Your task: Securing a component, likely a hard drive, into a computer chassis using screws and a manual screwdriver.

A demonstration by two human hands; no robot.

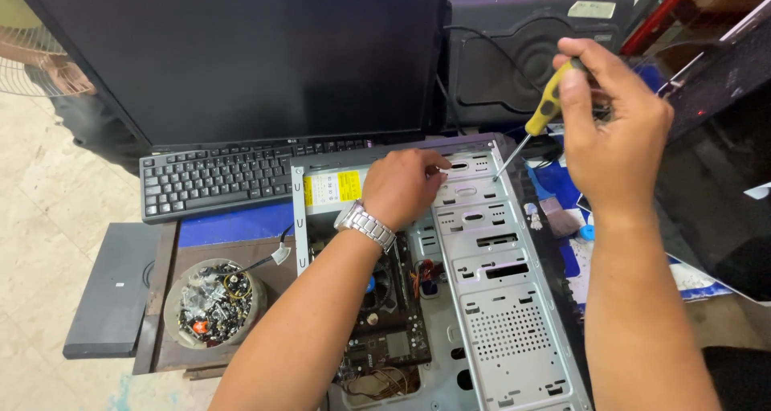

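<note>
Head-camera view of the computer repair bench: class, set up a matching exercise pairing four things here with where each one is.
Things:
1. screwdriver
2. keyboard
3. bowl of small parts
4. wristwatch

Places:
A. on the left wrist
B. in the right hand
C. in front of the dark monitor
D. left of the open computer case

Pairs: 1-B, 2-C, 3-D, 4-A

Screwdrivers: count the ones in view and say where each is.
1. A yellow-handled screwdriver is held in the right hand, tip down at the open computer case. More may lie hidden behind the hands or case.
</note>
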